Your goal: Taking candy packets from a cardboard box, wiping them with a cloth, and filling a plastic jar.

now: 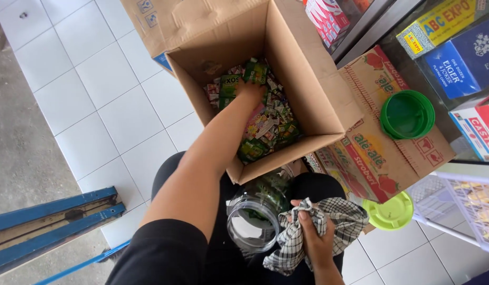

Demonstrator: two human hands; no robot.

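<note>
Head view: we reach our left hand among sweets in the box.
Left fingers buried, grip unclear; right hand clenches a checked cloth; the jar is barely filled.

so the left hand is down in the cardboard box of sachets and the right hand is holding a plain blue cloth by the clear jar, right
Not quite. The head view shows the cloth in the right hand is black-and-white checked, not plain blue. The rest holds: the left hand is down among the sachets in the cardboard box, and the clear jar lies beside the right hand.
</note>
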